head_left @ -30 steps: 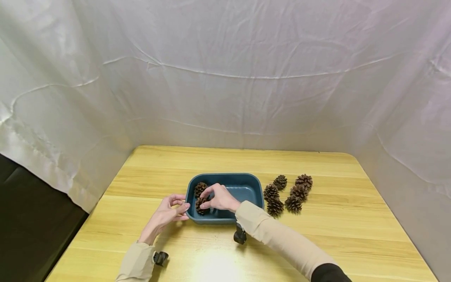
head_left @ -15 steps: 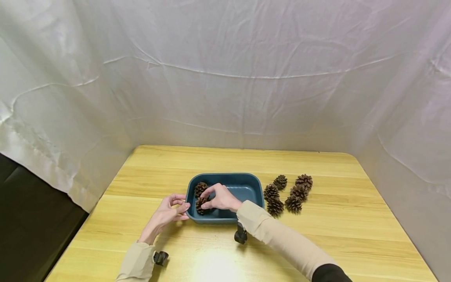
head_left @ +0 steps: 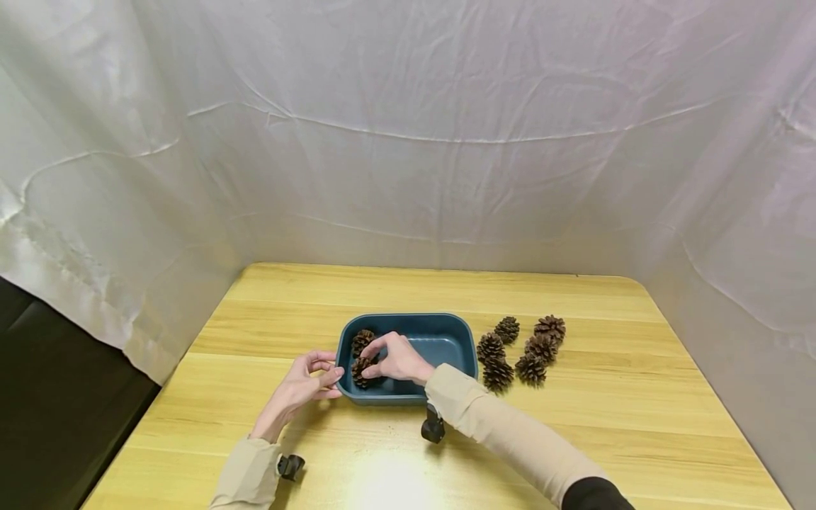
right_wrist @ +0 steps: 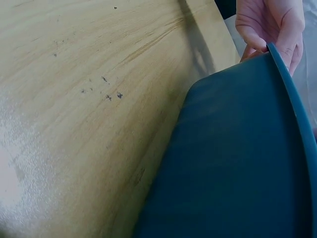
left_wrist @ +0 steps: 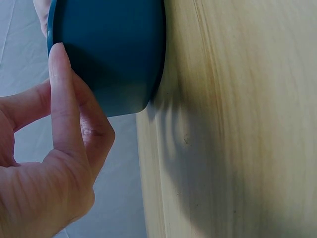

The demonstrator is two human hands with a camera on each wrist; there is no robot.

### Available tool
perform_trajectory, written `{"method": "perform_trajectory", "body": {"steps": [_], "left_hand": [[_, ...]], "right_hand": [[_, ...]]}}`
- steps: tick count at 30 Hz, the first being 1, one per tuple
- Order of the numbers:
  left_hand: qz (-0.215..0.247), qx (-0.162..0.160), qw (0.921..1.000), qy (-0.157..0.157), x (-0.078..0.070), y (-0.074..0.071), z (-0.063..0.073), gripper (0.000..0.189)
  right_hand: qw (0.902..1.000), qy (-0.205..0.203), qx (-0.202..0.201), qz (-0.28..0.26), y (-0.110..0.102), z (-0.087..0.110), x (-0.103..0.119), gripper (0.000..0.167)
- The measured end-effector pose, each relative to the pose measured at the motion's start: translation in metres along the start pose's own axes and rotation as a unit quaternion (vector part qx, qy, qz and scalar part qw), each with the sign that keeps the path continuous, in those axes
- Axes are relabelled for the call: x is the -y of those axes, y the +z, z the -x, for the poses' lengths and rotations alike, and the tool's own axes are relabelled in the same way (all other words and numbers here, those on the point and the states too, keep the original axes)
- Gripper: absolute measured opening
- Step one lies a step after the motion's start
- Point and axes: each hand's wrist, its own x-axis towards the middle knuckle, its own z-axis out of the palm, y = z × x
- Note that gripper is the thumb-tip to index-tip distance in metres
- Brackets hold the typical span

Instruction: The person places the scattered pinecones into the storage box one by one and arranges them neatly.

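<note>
A dark blue rectangular tub [head_left: 408,400] stands on the wooden table. Inside, at its left end, lie two brown pine cones: a far one [head_left: 363,341] and a near one [head_left: 360,377]. With thumb and fingers my right hand [head_left: 401,359] reaches over the front wall and pinches the near pine cone. At the tub's left end, my left hand [head_left: 304,382] grips the rim between thumb and fingers. From the left wrist, the left hand [left_wrist: 64,144] is seen against the tub's wall [left_wrist: 114,59]. The right wrist view shows the tub's outer side [right_wrist: 233,148] hiding the right fingers.
Several loose pine cones [head_left: 498,374] sit on the table just right of the tub, in two rows, the nearest close to its wall. Pale curtains [head_left: 408,177] hang behind and at both sides. A black camera [head_left: 433,428] hangs under the right wrist.
My right hand and the near pine cone have shifted very slightly left inside the tub. The left hand, the tub and the loose pine cones stay where they were.
</note>
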Motion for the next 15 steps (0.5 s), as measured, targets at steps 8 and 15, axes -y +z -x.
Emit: {"method": "perform_trajectory", "body": {"steps": [8, 15], "left_hand": [[0.001, 0.000, 1.0000, -0.002, 0.0003, 0.0002, -0.0004, 0.044], [0.001, -0.002, 1.0000, -0.004, 0.0003, 0.0001, -0.0004, 0.045]], "right_hand": [[1.0000, 0.004, -0.007, -0.006, 0.0018, -0.0002, 0.0009, 0.026], [0.9998, 0.001, -0.018, 0.000, 0.0049, -0.0007, 0.0025, 0.026]]}}
